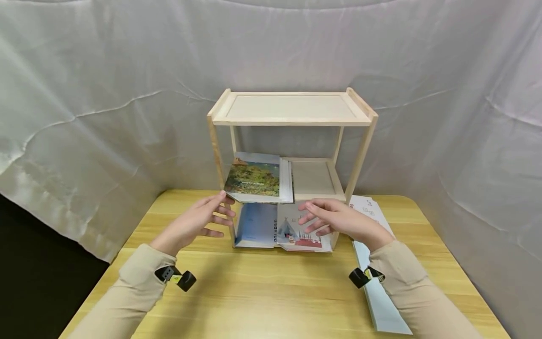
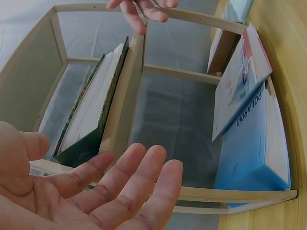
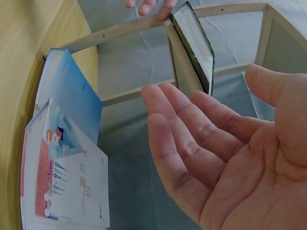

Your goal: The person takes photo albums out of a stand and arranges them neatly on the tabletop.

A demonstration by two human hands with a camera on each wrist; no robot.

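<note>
A photo album [image 1: 254, 179] with an autumn-foliage cover lies on the left of the middle board of a small wooden shelf [image 1: 292, 121]. My left hand [image 1: 202, 220], fingers spread, is right at the album's near-left corner; nothing is in its grasp. In the left wrist view the album's dark green spine [image 2: 84, 152] faces the fingers. Relaxed and holding nothing, my right hand [image 1: 338, 219] hovers in front of the bottom level. Down there lie a blue Polaroid album [image 1: 257, 223] and, partly over it, a white album with a tent picture [image 1: 305, 226].
To the right of the shelf, a white printed book [image 1: 369, 209] and a pale blue one [image 1: 383, 301] rest on the wooden table [image 1: 262, 292], partly behind my right forearm. Grey cloth [image 1: 288, 42] hangs behind the shelf and along the sides.
</note>
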